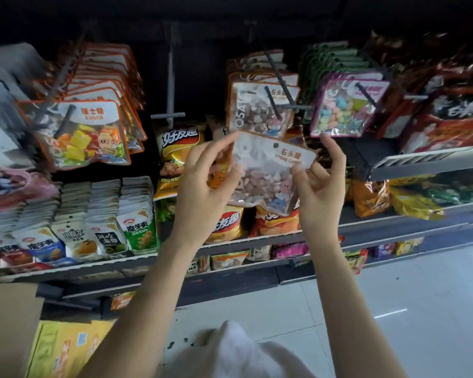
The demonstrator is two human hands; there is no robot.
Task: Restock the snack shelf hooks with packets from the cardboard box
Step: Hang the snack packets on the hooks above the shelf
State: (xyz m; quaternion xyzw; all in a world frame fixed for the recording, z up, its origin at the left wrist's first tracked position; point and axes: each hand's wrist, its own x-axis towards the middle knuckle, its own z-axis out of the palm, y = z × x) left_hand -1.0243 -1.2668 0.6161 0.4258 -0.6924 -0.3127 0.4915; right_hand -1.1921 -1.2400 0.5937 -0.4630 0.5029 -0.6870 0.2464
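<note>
Both hands' fingers [306, 175] pinching stone-candy packet [268, 173], below its hook [275, 105]

Stone-candy packet [268, 170]: held between left hand [205, 181] and right hand [318, 184], just below the filled hook [277, 75]. Bare hook [170, 85] to its left; cardboard box [8, 331] lower left, on the floor.

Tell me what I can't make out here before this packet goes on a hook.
- Cardboard box, head view: cut off by the left edge, contents unseen.
- Held packet: motion-blurred; left hand and right hand cover its sides.
- Top shelf: too dark.
</note>
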